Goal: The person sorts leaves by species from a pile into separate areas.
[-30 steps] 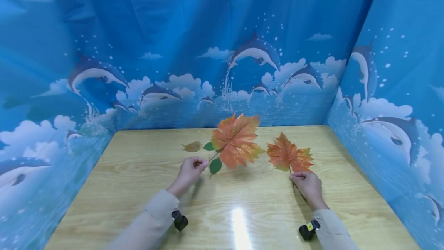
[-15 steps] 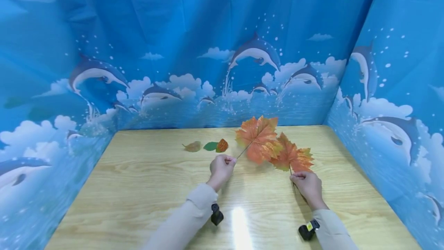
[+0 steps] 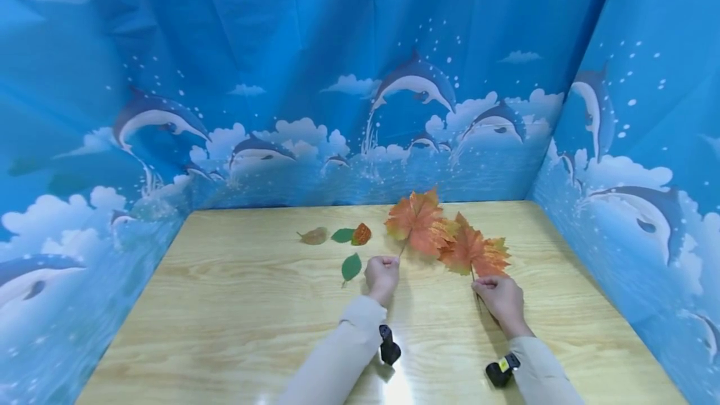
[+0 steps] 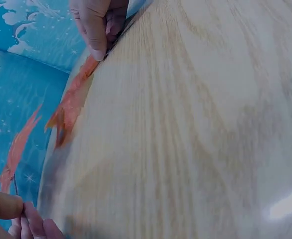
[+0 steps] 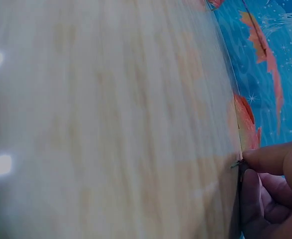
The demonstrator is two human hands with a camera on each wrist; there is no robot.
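Observation:
My left hand (image 3: 382,279) pinches the thin stem of a large orange maple leaf (image 3: 416,220). In the left wrist view that leaf (image 4: 17,152) is seen edge-on, raised off the table. My right hand (image 3: 502,299) pinches the stem of a second orange maple leaf (image 3: 475,249), which lies low over the tabletop. From the head, the first leaf's right edge overlaps the second leaf's left side. In the right wrist view, thumb and fingers (image 5: 270,159) close on the stem at the table's edge.
Left of my left hand lie a green leaf (image 3: 351,266), another green leaf (image 3: 342,235) touching a small orange-brown leaf (image 3: 362,234), and a brownish leaf (image 3: 312,236). They rest on a wood-grain table (image 3: 236,305). Blue dolphin-print curtains (image 3: 315,80) stand behind and beside it.
My left hand has moved right with its maple leaf, away from the small leaves and up to the other maple leaf. My right hand has stayed nearly still.

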